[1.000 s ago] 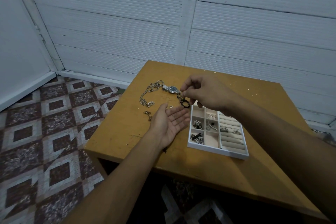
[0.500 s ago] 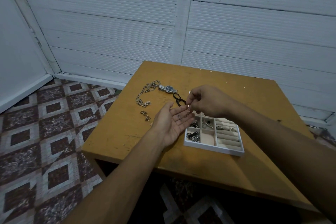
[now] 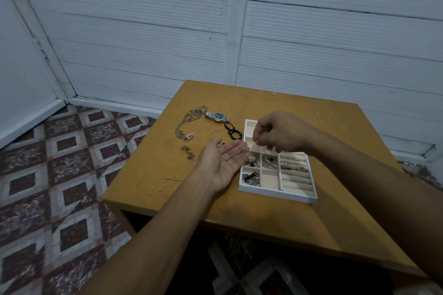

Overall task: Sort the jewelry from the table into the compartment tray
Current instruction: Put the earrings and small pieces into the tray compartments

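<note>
The right hand (image 3: 280, 134) is pinching a thin, silvery link chain (image 3: 239, 151) that is lying across the upturned, straight-fingered left hand (image 3: 220, 163) beside the white compartment tray (image 3: 275, 193).

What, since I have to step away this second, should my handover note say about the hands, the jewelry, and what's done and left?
Left hand: open, palm up beside the tray, a small chain lying across its fingers.
Right hand: pinches one end of that chain, over the tray's far left part.
Done: several compartments hold small pieces; rings sit in the rolls.
Left: watch, long chain, black cord and small gold pieces lie on the table; the held chain is not yet in the tray.
</note>
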{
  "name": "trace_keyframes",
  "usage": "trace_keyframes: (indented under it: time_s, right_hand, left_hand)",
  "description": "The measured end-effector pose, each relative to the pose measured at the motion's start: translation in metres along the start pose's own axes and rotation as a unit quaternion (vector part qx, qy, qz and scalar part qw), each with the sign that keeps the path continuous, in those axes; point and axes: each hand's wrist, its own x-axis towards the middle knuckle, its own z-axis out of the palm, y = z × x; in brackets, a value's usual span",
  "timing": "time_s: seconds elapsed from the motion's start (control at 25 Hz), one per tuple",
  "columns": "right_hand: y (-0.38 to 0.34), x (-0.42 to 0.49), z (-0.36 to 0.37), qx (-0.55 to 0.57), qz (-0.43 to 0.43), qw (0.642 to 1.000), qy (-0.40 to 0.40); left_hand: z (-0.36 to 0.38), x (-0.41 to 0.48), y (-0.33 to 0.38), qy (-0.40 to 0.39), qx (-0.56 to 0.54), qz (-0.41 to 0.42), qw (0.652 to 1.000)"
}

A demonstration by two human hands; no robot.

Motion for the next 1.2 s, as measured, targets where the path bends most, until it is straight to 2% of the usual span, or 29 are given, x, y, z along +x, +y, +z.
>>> trace_keyframes:
  time_s: [0.2, 0.4, 0.56, 0.8, 1.0, 1.2]
  right_hand:
    - [0.0, -0.004, -0.007, 0.063, 0.006, 0.998, -0.005]
    - [-0.001, -0.009, -0.009, 0.045, -0.013, 0.999, 0.018]
    - [0.003, -0.016, -0.006, 0.042, -0.018, 0.998, 0.051]
    - [0.011, -0.02, -0.009, 0.032, 0.012, 0.995, 0.096]
    - [0.021, -0.022, -0.019, 0.009, 0.02, 0.996, 0.082]
    - [0.026, -0.027, -0.016, 0.026, 0.025, 0.997, 0.066]
  left_hand:
    - [0.004, -0.001, -0.002, 0.003, 0.038, 0.01, 0.999]
    - [0.014, -0.003, -0.006, -0.011, 0.145, 0.048, 0.988]
    - [0.023, -0.005, -0.014, -0.022, 0.185, 0.048, 0.981]
    - [0.032, -0.005, -0.024, -0.05, 0.154, -0.006, 0.987]
    - [0.028, -0.005, -0.017, -0.058, 0.093, -0.016, 0.994]
    - [0.029, -0.006, -0.021, -0.038, 0.168, 0.015, 0.985]
